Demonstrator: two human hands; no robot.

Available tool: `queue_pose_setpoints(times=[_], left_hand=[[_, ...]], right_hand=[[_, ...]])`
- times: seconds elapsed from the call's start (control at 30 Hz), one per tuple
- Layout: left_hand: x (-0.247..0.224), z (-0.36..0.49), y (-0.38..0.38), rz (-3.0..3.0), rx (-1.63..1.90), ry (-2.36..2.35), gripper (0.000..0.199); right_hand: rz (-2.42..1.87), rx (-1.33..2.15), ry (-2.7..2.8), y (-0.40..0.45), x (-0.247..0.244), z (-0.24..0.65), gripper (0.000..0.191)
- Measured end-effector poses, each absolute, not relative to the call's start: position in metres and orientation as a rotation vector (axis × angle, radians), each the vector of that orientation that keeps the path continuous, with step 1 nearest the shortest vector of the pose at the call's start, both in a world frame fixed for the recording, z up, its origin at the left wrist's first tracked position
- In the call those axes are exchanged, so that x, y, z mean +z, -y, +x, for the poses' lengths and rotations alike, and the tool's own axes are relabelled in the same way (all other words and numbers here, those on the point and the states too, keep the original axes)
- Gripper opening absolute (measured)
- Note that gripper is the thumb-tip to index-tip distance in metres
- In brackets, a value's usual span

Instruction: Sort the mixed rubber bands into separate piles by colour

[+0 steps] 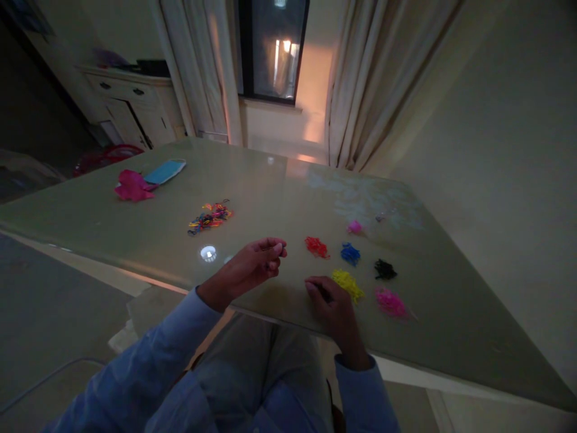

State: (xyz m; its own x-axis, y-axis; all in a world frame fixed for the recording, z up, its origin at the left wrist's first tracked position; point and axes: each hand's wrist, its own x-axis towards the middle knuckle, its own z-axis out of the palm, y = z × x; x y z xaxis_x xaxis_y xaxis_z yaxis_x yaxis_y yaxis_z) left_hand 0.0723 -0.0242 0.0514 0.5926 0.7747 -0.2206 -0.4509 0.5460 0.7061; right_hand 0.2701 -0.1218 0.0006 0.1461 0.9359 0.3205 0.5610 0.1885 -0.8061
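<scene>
My left hand (255,263) is held over the table near its front edge, thumb and fingertips pinched together. A tiny dark bit shows at the fingertips, too small to name. To the right, my right hand (331,304) is closed with the fingers curled in, beside the pile of yellow rubber bands (348,285); anything inside it is hidden. Around it lie single-colour piles of small rubber bands: red (317,247), blue (350,254), black (384,269) and pink (391,302). A mixed-colour pile of bands (211,218) rests left of my left hand.
A blue face mask (166,172) and a crumpled pink piece (134,185) lie at the table's far left. Behind the piles sit a small pink lump (355,227) and a clear scrap (380,218). The table's front edge (279,323) runs above my lap.
</scene>
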Motion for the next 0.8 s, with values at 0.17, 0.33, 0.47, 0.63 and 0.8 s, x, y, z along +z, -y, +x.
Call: queue_pose_setpoints(times=[0.17, 0.33, 0.47, 0.63, 0.8], left_hand=[[0.059, 0.089, 0.033, 0.644, 0.702, -0.517, 0.028], [0.067, 0.104, 0.036, 0.712, 0.650, -0.491, 0.028], [0.073, 0.124, 0.031, 0.817, 0.641, -0.482, 0.027], [0.076, 0.174, 0.012, 1.245, 0.605, -0.565, 0.025], [0.064, 0.236, -0.016, 1.971, 0.650, -0.666, 0.012]], right_hand=[[-1.466, 0.533, 1.522, 0.123, 0.001, 0.269, 0.021], [-1.448, 0.574, 1.514, 0.124, 0.002, 0.268, 0.021], [-1.497, 0.561, 1.503, 0.125, 0.001, 0.268, 0.018], [-1.463, 0.557, 1.534, 0.124, -0.001, 0.267, 0.017], [-1.467, 0.569, 1.529, 0.125, -0.002, 0.267, 0.017]])
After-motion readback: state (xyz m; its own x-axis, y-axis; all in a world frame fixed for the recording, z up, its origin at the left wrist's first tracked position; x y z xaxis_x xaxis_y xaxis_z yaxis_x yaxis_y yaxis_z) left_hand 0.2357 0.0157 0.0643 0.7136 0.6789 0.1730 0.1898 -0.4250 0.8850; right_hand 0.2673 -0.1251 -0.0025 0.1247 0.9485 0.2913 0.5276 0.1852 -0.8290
